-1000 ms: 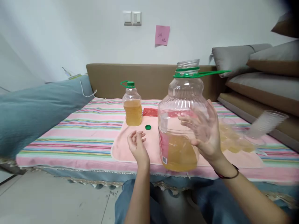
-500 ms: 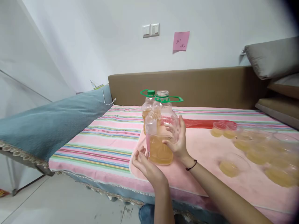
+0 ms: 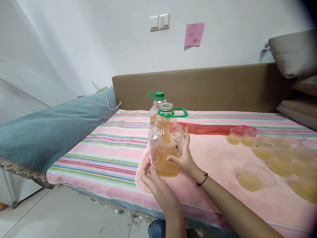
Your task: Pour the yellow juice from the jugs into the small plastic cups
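A large clear plastic bottle (image 3: pixel 164 158), uncapped and partly filled with yellowish liquid, stands on the pink cloth with a green ring handle (image 3: pixel 180 113) at its neck. My right hand (image 3: pixel 184 158) is closed around its right side, thumb across the front and fingers spread behind. Against the lower left side my left hand (image 3: pixel 153 181) is cupped, its curled fingertips at the bottle's edge. Behind it is a second bottle (image 3: pixel 154 110) with a green cap (image 3: pixel 159 95), its lower part mostly hidden.
Several clear plastic cups (image 3: pixel 235 136) of yellowish liquid stand at the right; one cup (image 3: pixel 250 180) is nearer me. A red plastic strip (image 3: pixel 205 129) lies behind the pink cloth (image 3: pixel 213 158). Beyond are a brown backrest (image 3: pixel 198 89) and grey cushions (image 3: pixel 294 53).
The uncapped bottle's neck has shifted left and toward me. My left fingers have curled closer to its lower side, and my right hand has moved along with it. The view has tipped down slightly.
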The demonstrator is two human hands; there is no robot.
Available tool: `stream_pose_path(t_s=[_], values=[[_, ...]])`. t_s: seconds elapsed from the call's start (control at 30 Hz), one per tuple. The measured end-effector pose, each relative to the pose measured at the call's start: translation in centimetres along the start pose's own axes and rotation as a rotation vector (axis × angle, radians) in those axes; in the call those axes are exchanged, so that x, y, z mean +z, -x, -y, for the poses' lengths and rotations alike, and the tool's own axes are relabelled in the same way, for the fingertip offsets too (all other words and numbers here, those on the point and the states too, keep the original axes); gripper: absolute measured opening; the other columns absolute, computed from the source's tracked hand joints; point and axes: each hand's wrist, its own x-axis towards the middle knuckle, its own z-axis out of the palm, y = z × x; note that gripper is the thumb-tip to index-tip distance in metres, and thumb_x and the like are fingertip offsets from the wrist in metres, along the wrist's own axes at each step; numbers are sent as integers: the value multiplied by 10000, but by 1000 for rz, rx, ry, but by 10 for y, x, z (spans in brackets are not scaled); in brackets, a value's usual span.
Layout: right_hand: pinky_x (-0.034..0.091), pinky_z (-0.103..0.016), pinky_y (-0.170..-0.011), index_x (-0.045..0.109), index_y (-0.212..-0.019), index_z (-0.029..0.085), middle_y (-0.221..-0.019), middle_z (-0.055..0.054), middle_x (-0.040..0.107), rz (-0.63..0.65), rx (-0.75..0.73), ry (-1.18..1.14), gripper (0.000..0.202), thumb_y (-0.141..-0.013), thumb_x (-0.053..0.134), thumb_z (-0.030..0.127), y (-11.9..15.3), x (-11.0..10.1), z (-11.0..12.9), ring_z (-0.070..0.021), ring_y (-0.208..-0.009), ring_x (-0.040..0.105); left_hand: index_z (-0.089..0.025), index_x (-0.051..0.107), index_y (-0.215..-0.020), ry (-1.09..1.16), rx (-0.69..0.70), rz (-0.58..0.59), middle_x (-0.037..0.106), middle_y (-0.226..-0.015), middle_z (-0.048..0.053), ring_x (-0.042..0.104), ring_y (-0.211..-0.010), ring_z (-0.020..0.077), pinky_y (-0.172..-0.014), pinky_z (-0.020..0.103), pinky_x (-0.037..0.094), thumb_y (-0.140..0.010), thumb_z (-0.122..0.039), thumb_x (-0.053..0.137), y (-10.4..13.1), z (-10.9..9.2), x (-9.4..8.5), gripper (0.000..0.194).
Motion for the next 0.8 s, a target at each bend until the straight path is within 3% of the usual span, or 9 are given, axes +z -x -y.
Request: stream_pose_path(t_s=[0.07, 0.13, 0.23, 0.33, 0.43, 0.53, 0.6, 0.7, 0.8], values=[[237, -560, -1173, -237, -1501, 284, -1645, -170, -33, 27, 35, -36, 1327, -655, 670, 757, 6, -8, 2, -302, -1510, 105, -243, 521, -1191, -42, 15, 25, 524, -1343, 57, 477, -1293, 209, -1089, 394, 387, -932, -440, 481, 1, 0, 1, 328], [225, -554, -1181, -109, -1534, 275, -1643, -179, 49, 8, 59, -40, 1256, -684, 745, 630, 15, -23, 6, -283, -1510, 99, -229, 515, -1205, -99, 48, 42, 519, -1343, 74, 474, -1297, 224, -1109, 421, 364, -925, -420, 494, 1, -1, 2, 340], [350, -506, -1140, 280, -1483, 249, -1503, -174, 449, -51, 123, -28, 826, -801, 712, 424, 35, -57, 16, -250, -1406, 407, -209, 502, -1209, -153, 157, 42, 504, -1348, 101, 456, -1315, 240, -1144, 459, 317, -916, -394, 507, 3, 1, 1, 347], [583, -412, -894, 600, -1220, 225, -1024, -94, 772, -13, 253, -34, 389, -849, 642, 335, 61, -95, 28, -220, -973, 734, -205, 486, -1191, -133, 449, 71, 462, -1374, 116, 398, -1369, 228, -1184, 460, 252, -911, -331, 518, 9, 5, 1, 309], [633, -335, -665, 732, -924, 223, -769, -43, 787, 8, 308, 30, 179, -775, 701, 317, 89, -127, 40, -213, -708, 759, -212, 482, -1172, -111, 803, 179, 438, -1386, 119, 334, -1417, 229, -1189, 474, 242, -896, -243, 543, 21, 11, 3, 285], [618, -312, -614, 745, -779, 227, -708, -31, 772, -132, 306, 120, 115, -706, 761, 314, 108, -156, 49, -204, -645, 743, -217, 504, -1141, -177, 963, 344, 506, -1311, 112, 424, -1350, 237, -1147, 490, 308, -879, -191, 562, 35, 21, 10, 270], [599, -307, -605, 738, -785, 220, -709, -34, 765, -314, 312, 173, 151, -689, 779, 329, 113, -177, 53, -196, -644, 728, -217, 527, -1108, -260, 933, 490, 568, -1216, 100, 524, -1235, 228, -1089, 469, 381, -871, -190, 568, 44, 31, 16, 241], [564, -301, -594, 716, -728, 205, -697, -40, 746, -629, 339, 226, 223, -634, 812, 383, 115, -212, 56, -195, -652, 701, -214, 540, -1092, -366, 709, 752, 618, -1114, 92, 596, -1101, 219, -968, 426, 478, -860, -228, 570, 57, 53, 29, 234], [539, -297, -566, 703, -675, 190, -625, -35, 708, -726, 396, 237, 264, -649, 787, 439, 119, -240, 51, -181, -596, 664, -203, 524, -1088, -423, 429, 961, 642, -1069, 92, 635, -1012, 212, -890, 403, 515, -806, -234, 605, 70, 78, 44, 295]])
